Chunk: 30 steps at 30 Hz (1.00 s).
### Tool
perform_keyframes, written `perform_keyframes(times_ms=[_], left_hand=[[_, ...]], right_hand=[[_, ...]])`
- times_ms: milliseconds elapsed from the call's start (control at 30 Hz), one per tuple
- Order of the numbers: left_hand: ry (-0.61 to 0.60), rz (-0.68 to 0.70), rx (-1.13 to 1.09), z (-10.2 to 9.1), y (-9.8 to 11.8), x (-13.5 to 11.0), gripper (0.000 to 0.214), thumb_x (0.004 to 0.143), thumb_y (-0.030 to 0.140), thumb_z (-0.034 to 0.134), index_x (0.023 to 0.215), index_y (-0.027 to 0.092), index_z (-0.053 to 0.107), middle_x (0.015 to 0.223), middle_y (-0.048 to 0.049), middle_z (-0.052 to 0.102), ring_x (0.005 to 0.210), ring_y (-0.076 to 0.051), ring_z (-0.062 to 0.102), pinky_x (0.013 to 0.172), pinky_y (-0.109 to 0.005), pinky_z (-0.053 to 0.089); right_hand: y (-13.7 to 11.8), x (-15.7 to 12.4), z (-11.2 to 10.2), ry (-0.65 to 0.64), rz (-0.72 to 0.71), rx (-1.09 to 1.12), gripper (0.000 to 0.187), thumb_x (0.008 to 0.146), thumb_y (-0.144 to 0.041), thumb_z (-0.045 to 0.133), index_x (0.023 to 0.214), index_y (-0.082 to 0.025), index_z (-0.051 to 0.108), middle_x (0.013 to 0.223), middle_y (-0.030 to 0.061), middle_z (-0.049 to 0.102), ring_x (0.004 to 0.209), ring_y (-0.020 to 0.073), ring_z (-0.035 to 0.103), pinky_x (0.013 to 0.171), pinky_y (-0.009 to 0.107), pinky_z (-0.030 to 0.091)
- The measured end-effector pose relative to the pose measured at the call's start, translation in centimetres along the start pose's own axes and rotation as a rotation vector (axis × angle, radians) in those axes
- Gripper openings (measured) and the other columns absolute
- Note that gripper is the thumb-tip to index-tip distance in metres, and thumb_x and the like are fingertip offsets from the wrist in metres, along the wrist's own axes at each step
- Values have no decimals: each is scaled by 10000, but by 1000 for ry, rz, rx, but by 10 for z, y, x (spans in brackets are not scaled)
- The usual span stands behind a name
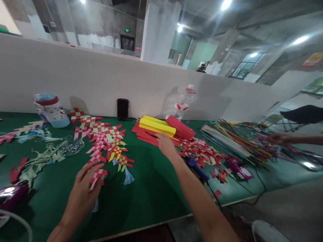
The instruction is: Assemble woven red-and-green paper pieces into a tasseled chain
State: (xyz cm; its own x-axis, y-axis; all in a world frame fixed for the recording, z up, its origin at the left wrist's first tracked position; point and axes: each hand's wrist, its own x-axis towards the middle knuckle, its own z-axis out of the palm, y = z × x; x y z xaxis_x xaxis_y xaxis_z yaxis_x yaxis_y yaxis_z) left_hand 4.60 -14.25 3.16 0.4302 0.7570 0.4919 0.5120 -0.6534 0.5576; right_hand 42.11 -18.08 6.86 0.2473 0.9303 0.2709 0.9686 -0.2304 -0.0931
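Observation:
My left hand [84, 185] is closed around a small pink-and-white woven paper fish [99, 174]; a blue tassel [95, 205] hangs below the fingers. My right hand [166, 144] reaches out over the red and yellow paper, its fingers pinching a thin dark pointed tool [150, 134] whose kind I cannot make out. Folded yellow paper [157, 125] lies on red paper sheets [141, 134] beneath and beyond that hand. Between my hands and the wall lies a row of woven paper fish [101, 136]. One red-and-yellow fish [123, 161] has a blue tassel [128, 177].
Paper scraps [202, 151], a blue glue gun [198, 169] and a purple device [239, 169] lie to the right. Behind them are bundled strips [227, 139] and another person's hand [276, 138]. A clear bottle [184, 102], a phone [122, 109] and a jar [51, 111] stand by the wall.

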Motion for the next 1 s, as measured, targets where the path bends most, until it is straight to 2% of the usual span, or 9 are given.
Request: perform_keyframes(times_ms=[100, 200, 300, 400, 533, 633, 733, 867, 1000], left_hand=[[11, 28, -12, 0, 4, -6, 308, 921, 402, 459, 1163, 264, 590, 1236, -71, 590, 1209, -253, 514, 1000, -413, 458], [18, -13, -29, -3, 6, -14, 287, 916, 410, 469, 1111, 254, 611, 1131, -72, 637, 1105, -242, 577, 907, -376, 505], [41, -101, -17, -4, 11, -22, 280, 910, 439, 475, 1028, 232, 620, 922, -44, 670, 857, -202, 639, 726, -297, 531], [47, -193, -4, -1, 17, -29, 286, 915, 459, 455, 978, 225, 605, 692, 21, 628, 544, -137, 582, 500, -217, 465], [71, -202, 0, 1, 23, -33, 259, 920, 429, 431, 949, 225, 588, 738, 24, 651, 498, -112, 580, 448, -191, 432], [84, -196, 19, 1, 26, -35, 249, 917, 419, 432, 951, 226, 586, 759, 19, 660, 500, -113, 584, 461, -192, 440], [75, -191, 20, 3, 31, -38, 258, 920, 422, 430, 958, 224, 592, 765, 13, 675, 517, -117, 596, 480, -193, 452], [45, -80, -10, 9, 42, -39, 218, 907, 384, 470, 942, 225, 616, 791, 10, 697, 517, -108, 592, 489, -184, 452], [79, 24, -32, 9, 44, -42, 190, 894, 353, 496, 900, 226, 637, 732, 14, 682, 480, -101, 561, 478, -178, 445]], right_hand=[[34, -36, -31, 75, 92, -26, 389, 959, -161, 328, 1237, -185, 599, 1214, 97, 620, 1173, 224, 510, 1046, 372, 381], [78, -74, -49, 118, 232, -65, 394, 935, -163, 341, 1232, -173, 601, 1182, 119, 630, 1145, 252, 532, 1018, 417, 394], [113, -103, -49, 95, 354, -111, 376, 899, -158, 385, 1186, -148, 628, 1166, 145, 639, 1113, 256, 563, 973, 397, 423], [132, -114, -40, 41, 396, -136, 359, 869, -142, 420, 1137, -143, 659, 1149, 143, 657, 1113, 244, 575, 959, 364, 424], [140, -110, -38, 0, 398, -141, 351, 848, -138, 445, 1102, -179, 685, 1137, 119, 675, 1071, 237, 596, 938, 367, 424], [131, -103, -43, 1, 371, -133, 340, 831, -128, 476, 1085, -195, 692, 1106, 121, 682, 1080, 255, 578, 971, 404, 389], [99, -95, -38, -4, 288, -96, 327, 865, -135, 461, 1101, -196, 679, 1143, 119, 666, 1146, 258, 530, 1030, 412, 332], [42, -79, -9, -74, 195, -18, 353, 925, -223, 445, 1241, -179, 596, 1194, 123, 635, 1063, 218, 576, 917, 322, 414], [6, -69, 18, -125, 181, -1, 336, 873, -69, 427, 1072, -160, 682, 1063, 143, 674, 1016, 229, 592, 929, 347, 396]])
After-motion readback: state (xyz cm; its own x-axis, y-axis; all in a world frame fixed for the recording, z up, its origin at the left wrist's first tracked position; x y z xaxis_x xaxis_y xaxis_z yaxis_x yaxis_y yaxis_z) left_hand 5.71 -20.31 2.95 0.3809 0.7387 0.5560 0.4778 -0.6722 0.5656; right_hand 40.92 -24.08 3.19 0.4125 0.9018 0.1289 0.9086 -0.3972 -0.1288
